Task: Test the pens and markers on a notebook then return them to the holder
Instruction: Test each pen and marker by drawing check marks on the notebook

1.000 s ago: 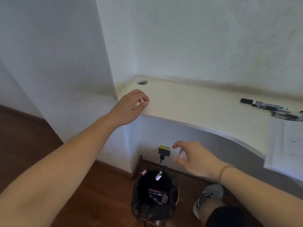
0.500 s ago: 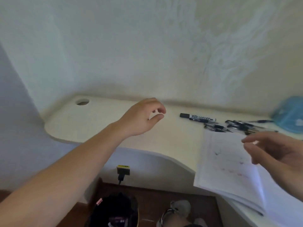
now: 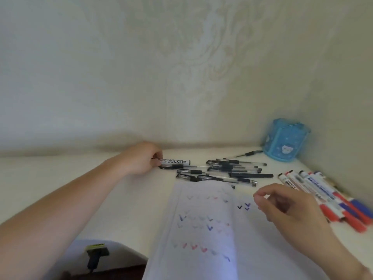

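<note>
While the left hand curls its grip round the end of one black-and-white marker lying on the pale, smooth surface, the right hand hovers over the notebook with fingers loosely bent, thumb and forefinger near each other and holding nothing. One notebook lies open at the near edge, its white page dotted with small red, blue and black tick marks. Beyond it lies a loose heap of black pens with clear barrels — roughly eight, though the overlap makes the count uncertain — and one more pen lies apart toward the holder, a single translucent blue faceted cup standing in the back right corner. Beside the right hand lies a row of about six white-barrelled markers with red and blue caps, packed side by side. Half a second ago the left hand floated in the air, short of the marker, and the right hand was at the notebook's right edge — now the left one has closed on the marker, and the view has swung right.
</note>
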Demonstrator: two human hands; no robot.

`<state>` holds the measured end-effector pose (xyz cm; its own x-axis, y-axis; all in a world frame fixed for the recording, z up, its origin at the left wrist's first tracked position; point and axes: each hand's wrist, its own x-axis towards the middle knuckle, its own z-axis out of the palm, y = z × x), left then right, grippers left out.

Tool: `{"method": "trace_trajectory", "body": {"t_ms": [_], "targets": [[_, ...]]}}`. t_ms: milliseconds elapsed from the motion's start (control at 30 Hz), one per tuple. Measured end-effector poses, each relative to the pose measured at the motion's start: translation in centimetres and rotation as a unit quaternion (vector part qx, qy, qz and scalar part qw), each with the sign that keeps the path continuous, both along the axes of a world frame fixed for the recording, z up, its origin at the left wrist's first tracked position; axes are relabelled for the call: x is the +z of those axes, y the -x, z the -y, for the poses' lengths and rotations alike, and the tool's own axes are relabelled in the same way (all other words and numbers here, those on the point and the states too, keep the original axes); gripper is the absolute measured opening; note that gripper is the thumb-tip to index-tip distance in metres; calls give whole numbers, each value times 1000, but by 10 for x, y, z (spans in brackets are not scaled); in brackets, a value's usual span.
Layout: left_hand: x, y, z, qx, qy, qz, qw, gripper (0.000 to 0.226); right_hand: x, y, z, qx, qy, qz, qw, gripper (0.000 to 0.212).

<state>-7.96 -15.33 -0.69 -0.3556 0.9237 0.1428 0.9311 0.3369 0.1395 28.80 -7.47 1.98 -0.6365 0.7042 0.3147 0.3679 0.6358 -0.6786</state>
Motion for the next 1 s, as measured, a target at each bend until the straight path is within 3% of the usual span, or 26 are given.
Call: {"method": "trace_trajectory", "body": {"t_ms": [100,200,300,367,467,567,733,800,900,1000], "targets": [[16,7,4,38,-13,28,999,18,-6,-1,-2,22,-35,45,998,14],[50,-22,7,8,-112,71,991,22,-8,1,-2,38,-35,61,997,31],[79,-104,-2,-151,-130,139,970,15,-8,7,0,60,115,-76,989,66],[78,-162,-13,-265,-101,137,949,16,-6,8,1,96,206,-221,948,78],[54,-206,-36,-329,-106,77,935,24,-3,3,-2,56,210,-348,912,44],[30,-203,-44,-372,-155,26,915,32,-7,-1,-10,-6,203,-344,917,42],[20,-186,-44,-430,-147,128,881,30,-13,-3,-13,34,191,-287,938,46],[14,-175,-47,-398,-135,194,886,41,-10,-3,-16,52,197,-292,934,41],[4,-163,-53,-343,-149,270,887,28,-6,-5,-31,69,236,-337,909,34],[2,-157,-59,-296,-168,258,904,54,-5,-5,-39,42,254,-298,919,52]]}}
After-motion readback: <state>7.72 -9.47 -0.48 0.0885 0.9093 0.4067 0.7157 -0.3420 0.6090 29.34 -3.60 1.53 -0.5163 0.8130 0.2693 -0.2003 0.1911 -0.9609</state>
